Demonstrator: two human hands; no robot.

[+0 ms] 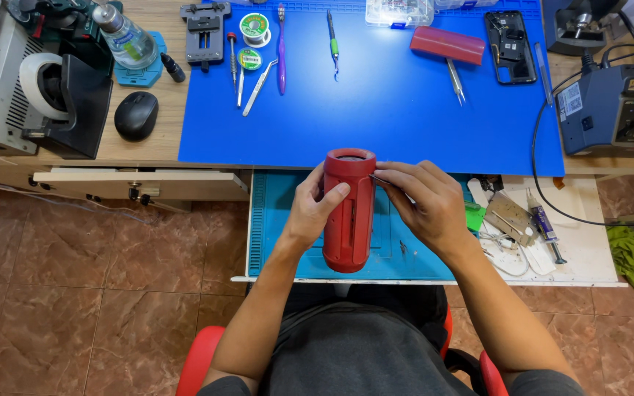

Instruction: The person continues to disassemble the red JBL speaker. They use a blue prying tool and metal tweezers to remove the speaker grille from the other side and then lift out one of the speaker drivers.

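Observation:
A red cylindrical speaker (348,211) is held upright over an open drawer lined with a teal mat (273,235). My left hand (315,207) grips its left side, thumb across the front. My right hand (423,202) pinches a thin metal tool (380,180) whose tip touches the speaker's upper right edge. A slot runs down the speaker's front face.
The blue work mat (376,110) carries a red cover piece (447,45), an opened phone (510,45), tweezers, screwdrivers and solder reels. A black mouse (136,115) and bottle (124,35) lie left. A soldering station (614,108) stands right. The drawer's right part holds small tools (530,227).

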